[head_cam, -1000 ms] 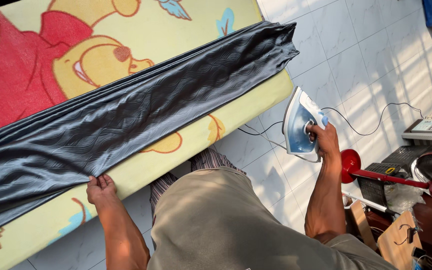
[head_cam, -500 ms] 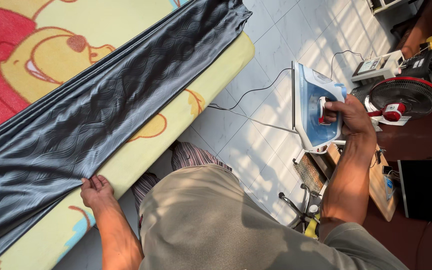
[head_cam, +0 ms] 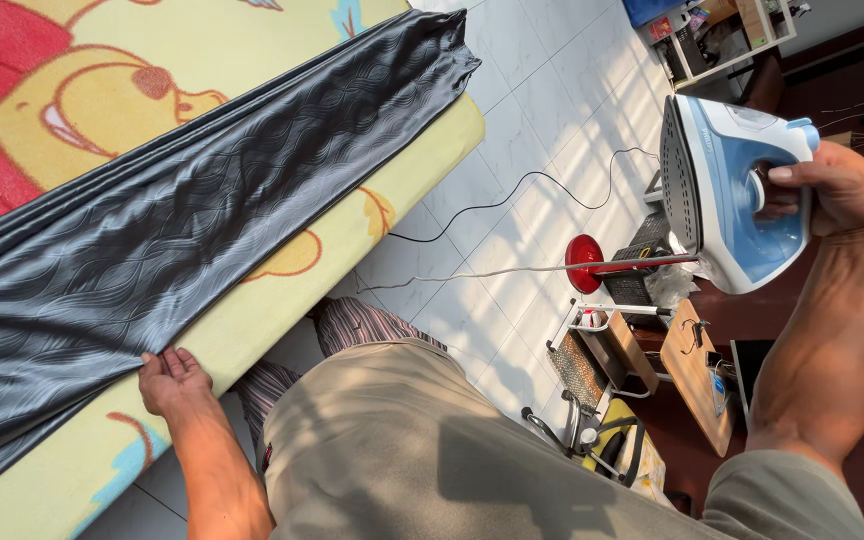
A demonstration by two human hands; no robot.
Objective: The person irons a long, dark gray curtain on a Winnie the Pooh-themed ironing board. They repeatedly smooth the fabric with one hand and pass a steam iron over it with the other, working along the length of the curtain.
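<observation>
Khaki short-sleeved shirt [head_cam: 422, 450], striped trousers [head_cam: 352, 330], bare forearms.

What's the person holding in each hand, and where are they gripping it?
The right hand holds a blue and white iron by its handle, off the board. The left hand presses flat on the edge of the grey cloth, gripping nothing.

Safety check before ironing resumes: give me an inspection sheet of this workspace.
Surface: yellow cartoon-print padded mat over white tiled floor.
Job's things: dark grey textured fabric spread along the mat; blue-and-white steam iron held in the air, soleplate clear of the fabric.
Clutter: red-based stand, wire rack.
Hands: left hand on the fabric edge; right hand grips the iron.
Cables: black cord trails across the floor.
Surroundings: shelf unit.
</observation>
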